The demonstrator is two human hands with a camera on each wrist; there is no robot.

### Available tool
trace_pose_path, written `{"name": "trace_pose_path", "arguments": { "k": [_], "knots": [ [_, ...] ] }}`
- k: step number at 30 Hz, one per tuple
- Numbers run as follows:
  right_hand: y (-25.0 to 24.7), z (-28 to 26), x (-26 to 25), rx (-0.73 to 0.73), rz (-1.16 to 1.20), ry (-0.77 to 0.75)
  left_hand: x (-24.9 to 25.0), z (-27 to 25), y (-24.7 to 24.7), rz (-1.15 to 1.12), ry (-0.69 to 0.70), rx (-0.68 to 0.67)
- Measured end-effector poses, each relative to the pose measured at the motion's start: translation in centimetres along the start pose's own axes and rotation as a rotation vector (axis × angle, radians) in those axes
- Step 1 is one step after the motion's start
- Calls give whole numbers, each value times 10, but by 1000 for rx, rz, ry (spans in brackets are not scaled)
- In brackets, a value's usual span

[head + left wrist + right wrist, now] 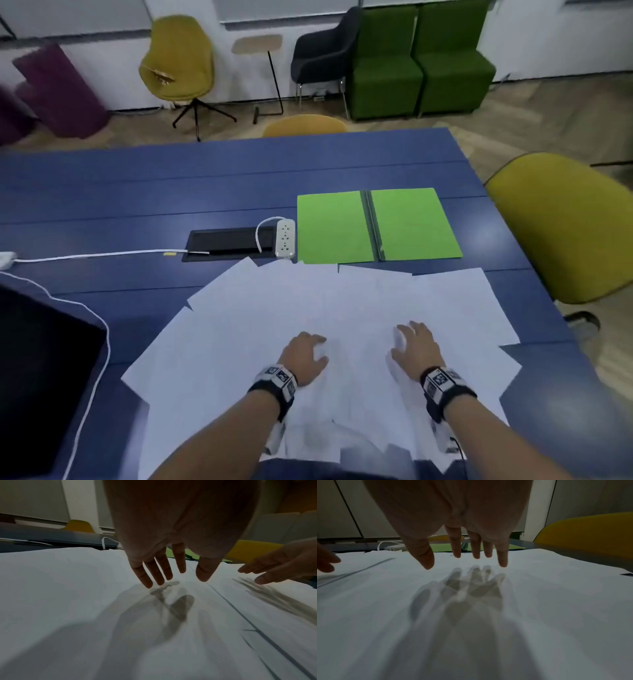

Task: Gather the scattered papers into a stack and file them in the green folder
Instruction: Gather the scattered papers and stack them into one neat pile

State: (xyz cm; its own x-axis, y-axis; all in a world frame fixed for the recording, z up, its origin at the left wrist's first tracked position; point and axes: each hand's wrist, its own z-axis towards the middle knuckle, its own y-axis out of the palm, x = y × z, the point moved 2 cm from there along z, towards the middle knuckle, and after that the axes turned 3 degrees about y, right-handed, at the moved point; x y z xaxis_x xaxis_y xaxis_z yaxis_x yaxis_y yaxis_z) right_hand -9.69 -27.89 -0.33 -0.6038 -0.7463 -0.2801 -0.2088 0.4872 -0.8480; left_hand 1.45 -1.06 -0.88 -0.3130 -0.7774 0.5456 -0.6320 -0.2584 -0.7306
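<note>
Several white papers point(274, 315) lie fanned out and overlapping on the blue table point(137, 192), near its front edge. The green folder point(376, 226) lies open and flat just beyond them. My left hand point(305, 356) hovers palm down over the middle of the papers, fingers point(149, 577) straight and spread, a little above the sheet point(68, 588). My right hand point(414, 346) hovers the same way to its right, its fingers point(476, 550) apart over the paper point(539, 601), casting a shadow. Neither hand holds anything.
A white power strip point(285, 238) with its cable lies left of the folder, beside a black cable hatch point(229, 243). A dark bag point(44, 394) sits at the left front. A yellow chair point(565, 226) stands at the table's right; more chairs line the far wall.
</note>
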Motion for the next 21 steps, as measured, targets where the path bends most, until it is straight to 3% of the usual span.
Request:
{"name": "trace_pose_path", "arguments": {
  "k": [3,7,11,16,21],
  "knots": [
    [5,-3,7,-55,-143,78,18,2,10,20,14,-53],
    [17,-8,12,-157,-172,93,38,-1,26,2,-13,-107],
    [16,-8,12,-149,-140,85,51,5,37,-27,-51,-99],
    [-8,-3,24,-53,4,104,63,25,40,-99,-137,-68],
    [-42,19,68,107,155,293,65,53,41,-146,-255,-30]
  ]
}}
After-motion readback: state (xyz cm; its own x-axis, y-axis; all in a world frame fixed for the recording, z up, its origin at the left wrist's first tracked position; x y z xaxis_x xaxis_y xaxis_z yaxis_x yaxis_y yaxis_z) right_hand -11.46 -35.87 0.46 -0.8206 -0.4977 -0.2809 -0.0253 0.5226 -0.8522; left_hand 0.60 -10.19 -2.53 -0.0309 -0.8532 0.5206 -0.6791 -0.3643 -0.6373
